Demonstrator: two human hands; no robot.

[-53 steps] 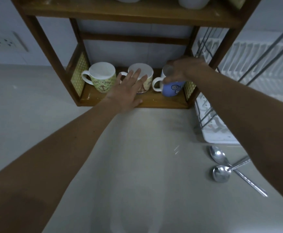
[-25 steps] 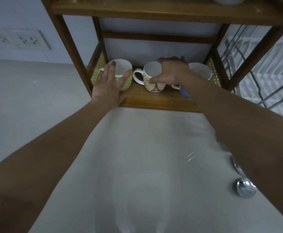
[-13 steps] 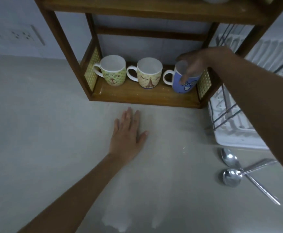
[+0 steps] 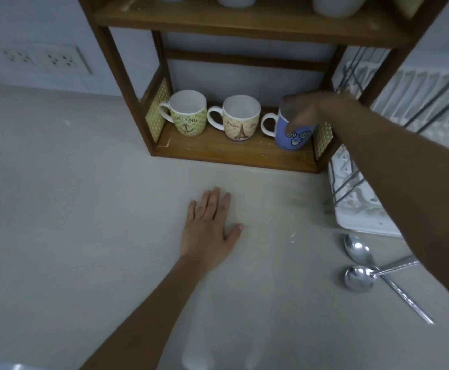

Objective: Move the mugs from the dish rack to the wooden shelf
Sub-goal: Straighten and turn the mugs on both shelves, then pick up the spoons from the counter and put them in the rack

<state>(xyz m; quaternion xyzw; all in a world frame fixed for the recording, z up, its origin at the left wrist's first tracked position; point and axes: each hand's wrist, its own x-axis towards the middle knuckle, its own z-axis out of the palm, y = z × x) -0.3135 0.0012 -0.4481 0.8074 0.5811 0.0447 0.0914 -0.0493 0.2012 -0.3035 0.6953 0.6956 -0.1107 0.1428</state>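
- Head view: right hand [image 4: 307, 109] grips blue mug [image 4: 294, 133] by the rim from above; mug upright at right end of wooden shelf [image 4: 231, 152], handle pointing left.
- Left hand [image 4: 208, 228] flat, empty, on counter [image 4: 84, 209], farther off.

Blue mug [image 4: 292, 137] rim under the right hand [image 4: 308, 110]; upper-shelf crockery [image 4: 335, 5] cropped.

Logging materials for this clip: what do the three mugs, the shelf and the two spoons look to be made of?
Mugs, anchor mug, tower mug, blue mug: probably glazed ceramic, going by white interiors and printed designs.
Shelf: wood, with brown grain and a slight sheen, possibly varnished.
Spoons: polished metal, likely steel, with mirror-like bowls.
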